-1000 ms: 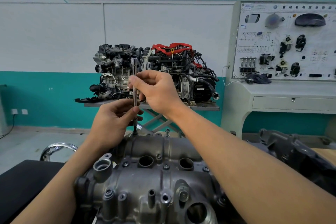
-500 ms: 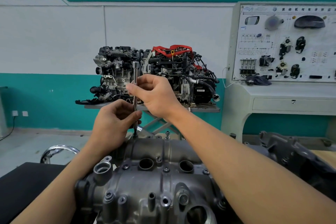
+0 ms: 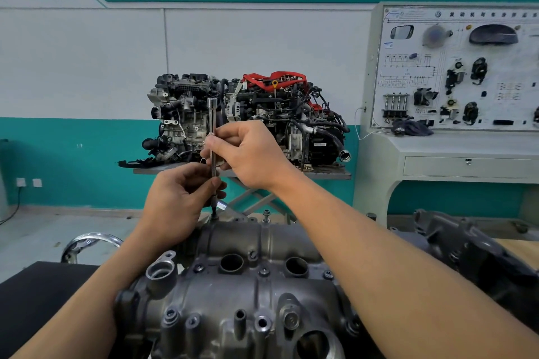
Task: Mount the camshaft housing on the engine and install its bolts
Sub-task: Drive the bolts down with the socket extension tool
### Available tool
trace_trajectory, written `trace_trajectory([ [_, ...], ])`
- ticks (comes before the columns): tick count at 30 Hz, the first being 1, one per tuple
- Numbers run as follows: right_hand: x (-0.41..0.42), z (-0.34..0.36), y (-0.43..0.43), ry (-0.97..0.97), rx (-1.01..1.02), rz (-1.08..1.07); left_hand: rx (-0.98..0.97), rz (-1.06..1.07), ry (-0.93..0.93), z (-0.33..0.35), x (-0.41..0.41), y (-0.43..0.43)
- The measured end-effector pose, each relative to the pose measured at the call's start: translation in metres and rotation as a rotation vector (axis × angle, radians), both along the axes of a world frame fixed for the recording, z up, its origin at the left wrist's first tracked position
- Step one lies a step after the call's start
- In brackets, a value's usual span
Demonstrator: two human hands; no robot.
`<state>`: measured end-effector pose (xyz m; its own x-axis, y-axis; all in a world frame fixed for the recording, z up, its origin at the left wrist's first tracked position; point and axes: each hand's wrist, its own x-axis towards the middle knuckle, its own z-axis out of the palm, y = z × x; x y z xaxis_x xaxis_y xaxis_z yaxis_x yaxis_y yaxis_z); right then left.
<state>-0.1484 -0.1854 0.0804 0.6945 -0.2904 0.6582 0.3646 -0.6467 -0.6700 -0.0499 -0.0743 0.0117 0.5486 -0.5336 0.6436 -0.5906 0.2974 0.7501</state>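
The camshaft housing (image 3: 233, 294) sits on the engine in the foreground, bolts seated along its top. At its far edge a slim extension bar (image 3: 212, 137) stands upright; the right hand (image 3: 250, 154) pinches its middle, the left hand (image 3: 180, 198) pinches its lower end. One bolt (image 3: 266, 214) stands nearby

Open air above the camshaft housing (image 3: 245, 294), save the upright extension bar (image 3: 212, 137) and one raised bolt (image 3: 266, 214).
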Motion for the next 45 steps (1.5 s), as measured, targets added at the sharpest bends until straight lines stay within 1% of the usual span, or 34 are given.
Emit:
trace_trajectory([
  [5, 0.009, -0.005, 0.004, -0.143, -0.056, -0.174, 0.026, -0.011, -0.026, 0.001, -0.002, 0.002],
  [10, 0.017, -0.006, 0.010, -0.207, -0.158, -0.320, 0.038, 0.003, -0.102, 0.004, -0.005, 0.004],
  [12, 0.016, -0.006, 0.010, -0.211, -0.157, -0.312, 0.037, 0.009, -0.113, 0.004, -0.006, 0.004],
  [14, 0.013, -0.006, 0.009, -0.207, -0.107, -0.246, 0.015, 0.020, -0.104, 0.004, -0.005, 0.003],
  [17, 0.009, -0.005, 0.010, -0.240, -0.032, -0.147, -0.082, 0.036, -0.075, 0.005, -0.005, 0.003],
  [19, 0.009, -0.004, 0.010, -0.240, -0.044, -0.149, -0.098, 0.022, -0.038, 0.005, -0.004, 0.003],
  [24, 0.006, -0.005, 0.002, -0.232, -0.036, -0.162, 0.011, -0.010, 0.017, 0.005, -0.003, 0.003],
  [26, 0.005, -0.003, 0.000, -0.227, -0.038, -0.198, 0.095, 0.016, 0.027, 0.005, -0.003, 0.003],
  [28, 0.004, -0.001, -0.003, -0.216, -0.035, -0.234, 0.198, 0.111, -0.024, 0.003, -0.003, 0.004],
  [30, 0.004, -0.002, -0.005, -0.205, -0.018, -0.257, 0.259, 0.187, -0.055, 0.001, -0.002, 0.005],
  [33, 0.005, -0.004, -0.007, -0.194, -0.007, -0.281, 0.315, 0.213, -0.069, 0.003, -0.002, 0.005],
  [37, 0.006, -0.005, -0.009, -0.203, 0.012, -0.308, 0.422, 0.297, -0.189, 0.007, -0.004, 0.005],
  [43, 0.006, -0.006, -0.007, -0.194, -0.017, -0.317, 0.427, 0.264, -0.332, 0.004, -0.003, 0.009],
  [45, 0.006, -0.007, -0.009, -0.208, -0.011, -0.317, 0.410, 0.274, -0.348, 0.001, -0.001, 0.008],
])
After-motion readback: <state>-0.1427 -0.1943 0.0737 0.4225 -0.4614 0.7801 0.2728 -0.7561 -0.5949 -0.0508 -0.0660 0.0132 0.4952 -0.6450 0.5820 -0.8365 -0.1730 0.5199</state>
